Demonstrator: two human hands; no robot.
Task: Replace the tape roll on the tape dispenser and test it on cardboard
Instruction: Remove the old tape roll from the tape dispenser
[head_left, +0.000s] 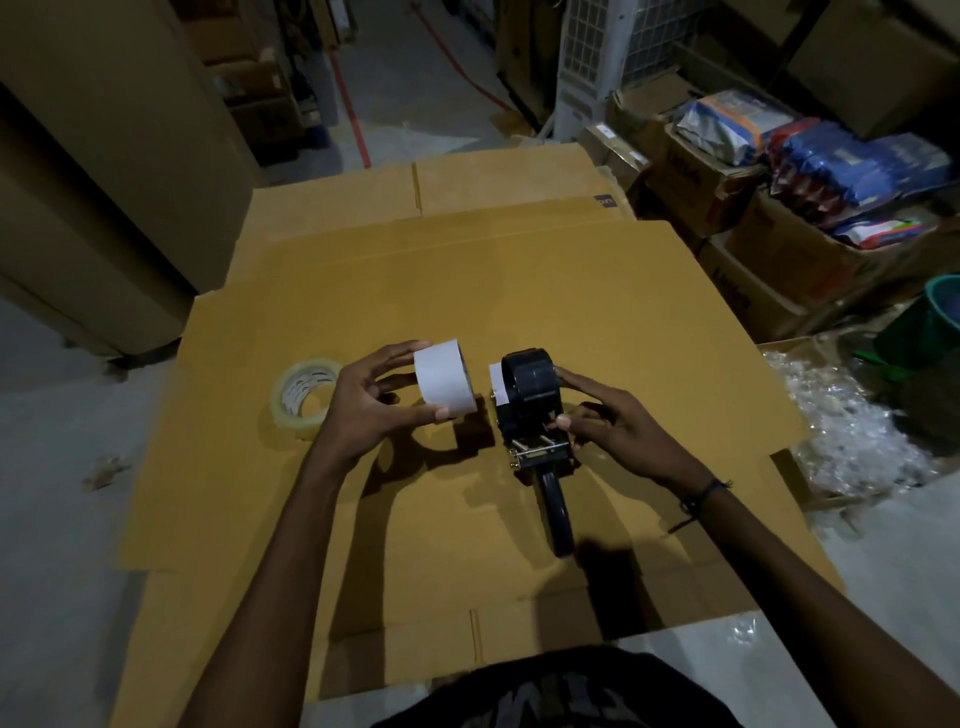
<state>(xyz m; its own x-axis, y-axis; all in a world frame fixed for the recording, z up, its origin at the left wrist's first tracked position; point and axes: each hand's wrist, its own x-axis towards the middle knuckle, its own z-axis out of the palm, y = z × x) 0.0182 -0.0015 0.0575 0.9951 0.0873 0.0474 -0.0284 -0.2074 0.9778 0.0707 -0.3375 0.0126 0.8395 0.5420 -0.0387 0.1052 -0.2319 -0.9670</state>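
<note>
My left hand (371, 400) holds a white empty tape core (445, 379) just above the flattened cardboard (597, 312), a little left of the dispenser. The black tape dispenser (530, 410) stands on the cardboard with its handle pointing toward me. My right hand (610, 421) steadies it from the right, fingers on its wheel housing and metal front. A full roll of clear tape (304, 395) lies flat on the cardboard to the left of my left hand.
Several flattened cardboard sheets overlap on the pale floor. Open boxes with packaged goods (831, 171) stand at the right, with bubble wrap (841, 415) and a green bucket (943, 317) near them. Tall cardboard boxes (104, 182) rise at the left.
</note>
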